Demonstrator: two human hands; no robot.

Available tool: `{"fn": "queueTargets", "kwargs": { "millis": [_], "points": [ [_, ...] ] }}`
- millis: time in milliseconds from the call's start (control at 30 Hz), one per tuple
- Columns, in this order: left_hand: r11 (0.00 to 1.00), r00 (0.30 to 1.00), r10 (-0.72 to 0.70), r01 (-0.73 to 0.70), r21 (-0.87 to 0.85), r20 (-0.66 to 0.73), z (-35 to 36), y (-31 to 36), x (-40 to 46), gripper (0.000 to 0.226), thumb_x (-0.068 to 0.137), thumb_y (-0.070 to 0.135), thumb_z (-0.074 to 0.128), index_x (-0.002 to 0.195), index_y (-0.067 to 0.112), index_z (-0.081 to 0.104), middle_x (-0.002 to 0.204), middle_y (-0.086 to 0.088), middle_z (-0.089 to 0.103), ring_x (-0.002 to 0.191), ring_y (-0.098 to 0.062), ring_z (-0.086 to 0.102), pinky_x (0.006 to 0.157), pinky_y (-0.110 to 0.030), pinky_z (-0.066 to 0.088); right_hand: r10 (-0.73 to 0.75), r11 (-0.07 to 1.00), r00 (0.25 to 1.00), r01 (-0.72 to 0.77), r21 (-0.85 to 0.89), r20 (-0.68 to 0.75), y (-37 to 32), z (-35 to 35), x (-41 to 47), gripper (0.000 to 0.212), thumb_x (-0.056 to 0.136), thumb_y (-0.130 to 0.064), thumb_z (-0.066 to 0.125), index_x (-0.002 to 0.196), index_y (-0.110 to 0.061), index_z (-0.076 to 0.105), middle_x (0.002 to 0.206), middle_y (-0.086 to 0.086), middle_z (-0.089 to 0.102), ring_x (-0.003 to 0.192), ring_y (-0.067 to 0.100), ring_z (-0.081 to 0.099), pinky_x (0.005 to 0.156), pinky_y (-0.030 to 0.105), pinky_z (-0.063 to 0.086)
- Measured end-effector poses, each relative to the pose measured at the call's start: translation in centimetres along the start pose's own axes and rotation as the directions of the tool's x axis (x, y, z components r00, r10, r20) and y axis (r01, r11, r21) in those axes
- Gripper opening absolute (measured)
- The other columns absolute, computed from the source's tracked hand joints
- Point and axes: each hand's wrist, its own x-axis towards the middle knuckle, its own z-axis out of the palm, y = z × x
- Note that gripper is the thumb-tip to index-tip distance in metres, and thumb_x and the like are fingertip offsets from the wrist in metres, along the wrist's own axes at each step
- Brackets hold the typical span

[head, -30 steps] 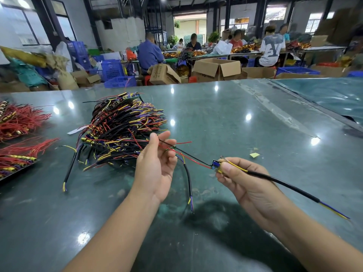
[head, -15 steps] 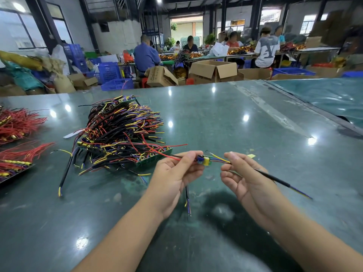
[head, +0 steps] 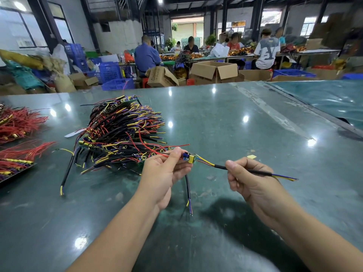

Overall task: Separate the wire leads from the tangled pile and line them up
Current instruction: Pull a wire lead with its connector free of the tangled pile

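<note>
A tangled pile of wire leads (head: 121, 134), black, red, yellow and purple, lies on the green table (head: 235, 124) left of centre. My left hand (head: 165, 169) pinches one lead at its small blue and yellow circuit board (head: 189, 158), just right of the pile. From under that hand a second black sleeved wire (head: 187, 185) hangs down toward the table. My right hand (head: 249, 179) grips the black sleeved cable (head: 220, 166) that runs right from the board, its yellow and purple ends (head: 286, 177) sticking out past my fingers.
Bundles of red leads (head: 17, 122) lie at the table's left edge, some on a dark tray (head: 15, 169). A small yellow scrap (head: 251, 156) lies behind my right hand. Beyond the far edge stand cardboard boxes (head: 214, 72), blue crates (head: 110, 72) and seated people.
My left hand came off the pile and took hold of the lead's board. My right hand slid right along the black cable. The lead now stretches straight between both hands.
</note>
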Motion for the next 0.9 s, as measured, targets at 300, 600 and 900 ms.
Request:
{"fn": "queueTargets", "kwargs": {
  "millis": [300, 600, 900],
  "points": [
    [0.992, 0.991, -0.045, 0.029, -0.127, -0.125, -0.7, 0.7, 0.5, 0.018, 0.095, 0.01, 0.052, 0.08, 0.004, 0.061, 0.058, -0.001, 0.068, 0.052, -0.008, 0.066, 0.049, -0.016, 0.052, -0.018, 0.927, 0.998, 0.041, 0.373, -0.065, -0.8, -0.5, 1.0, 0.026, 0.08, -0.03, 0.059, 0.08, -0.011, 0.077, 0.064, 0.003, 0.059, 0.056, 0.007, 0.055, 0.056, 0.014, 0.049],
    [0.997, 0.99, -0.04, 0.03, -0.073, -0.139, -0.6, 0.1, 0.6, 0.02, 0.095, 0.011, 0.054, 0.078, 0.005, 0.062, 0.061, -0.001, 0.069, 0.055, -0.008, 0.066, 0.052, -0.017, 0.054, -0.038, 0.975, 0.981, 0.078, 0.208, -0.19, -0.5, -0.6, 1.1, 0.041, 0.099, -0.03, 0.04, 0.085, -0.001, 0.064, 0.056, 0.004, 0.057, 0.048, 0.01, 0.051, 0.049, 0.015, 0.046],
    [0.994, 0.995, -0.046, 0.037, -0.101, -0.092, 0.0, 0.0, 0.1, 0.02, 0.095, 0.01, 0.052, 0.08, 0.005, 0.064, 0.066, -0.003, 0.07, 0.059, -0.011, 0.067, 0.056, -0.017, 0.055, -0.018, 0.949, 0.965, 0.099, 0.3, -0.261, -0.6, -1.0, 1.2, 0.047, 0.102, -0.031, 0.036, 0.083, 0.002, 0.064, 0.057, 0.006, 0.059, 0.051, 0.01, 0.055, 0.052, 0.016, 0.05]
  ]
}}
